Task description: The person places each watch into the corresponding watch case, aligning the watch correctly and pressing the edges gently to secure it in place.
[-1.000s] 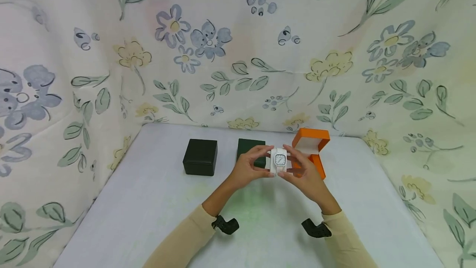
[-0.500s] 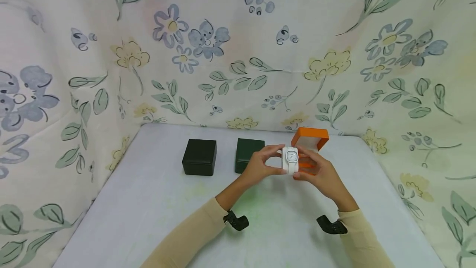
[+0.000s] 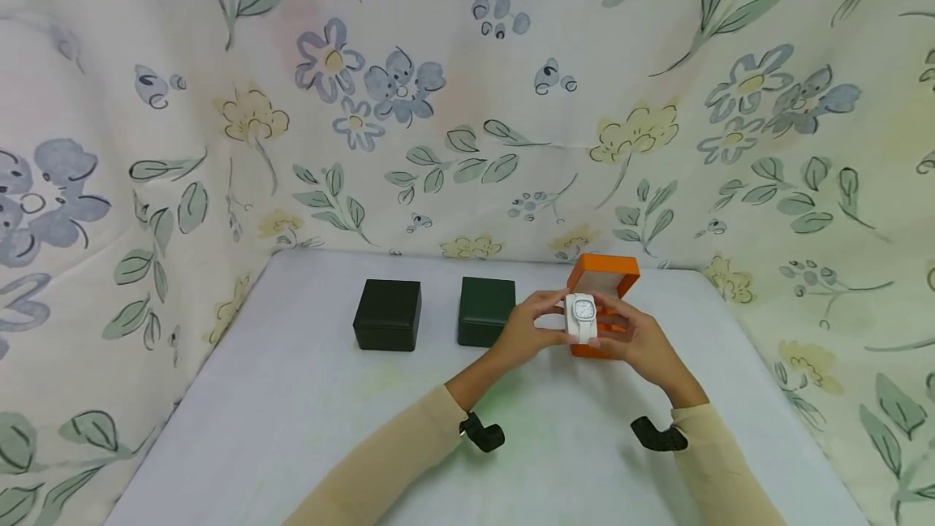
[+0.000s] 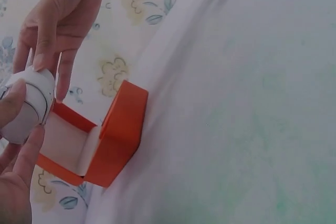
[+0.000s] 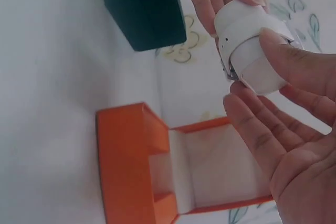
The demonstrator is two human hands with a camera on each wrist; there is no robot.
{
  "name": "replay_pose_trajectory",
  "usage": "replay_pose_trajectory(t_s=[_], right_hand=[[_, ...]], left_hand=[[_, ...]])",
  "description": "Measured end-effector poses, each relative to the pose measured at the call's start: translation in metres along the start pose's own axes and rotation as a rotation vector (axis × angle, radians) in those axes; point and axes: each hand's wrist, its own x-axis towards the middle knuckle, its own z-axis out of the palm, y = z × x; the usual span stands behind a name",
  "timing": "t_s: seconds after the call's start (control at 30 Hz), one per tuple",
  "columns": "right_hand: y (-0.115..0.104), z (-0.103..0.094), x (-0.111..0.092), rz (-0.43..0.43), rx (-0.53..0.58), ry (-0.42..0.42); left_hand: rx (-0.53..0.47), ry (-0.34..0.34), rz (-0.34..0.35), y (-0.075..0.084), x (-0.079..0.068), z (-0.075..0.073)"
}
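A white wristwatch point(image 3: 583, 312), its strap wrapped round a white cushion point(image 5: 262, 74), is held between both hands with its dial facing up toward the head camera. My left hand point(image 3: 527, 329) pinches one end of it, thumb on the near side and fingers on the far side. From the other end my right hand point(image 3: 646, 347) grips it between thumb and fingers. Just behind and below stands an orange watch box point(image 3: 606, 268), lid raised and pale inside. The right wrist view shows its open base point(image 5: 123, 166); the hands overlap it in the head view.
Left of the hands a closed dark green box point(image 3: 485, 308) sits on the white-covered table point(image 3: 292, 428). Farther left is a closed black box point(image 3: 389, 315). A floral curtain point(image 3: 438, 201) rises behind the table's far edge and along its sides.
Both hands have carried the watch on its cushion rightward, from in front of the green box's right side to before the orange box. The view has shifted slightly. The boxes stay put.
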Motion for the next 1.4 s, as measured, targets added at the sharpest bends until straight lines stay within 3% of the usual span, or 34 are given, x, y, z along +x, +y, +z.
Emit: replay_pose_trajectory(t_s=[0.47,0.7,1.03,1.4], right_hand=[[0.035,-0.018,0.008,0.067,-0.023,-0.011],[0.052,-0.024,0.010,0.071,-0.105,-0.020],[0.068,-0.029,0.012,0.111,-0.204,-0.024],[0.076,-0.031,0.012,0.127,-0.197,-0.034]], left_hand=[[0.067,0.034,-0.084,-0.020,0.024,0.025],[0.094,0.040,-0.156,-0.031,0.031,0.033],[0.222,0.045,-0.172,-0.042,0.040,0.042],[0.268,0.044,-0.197,-0.042,0.042,0.047]])
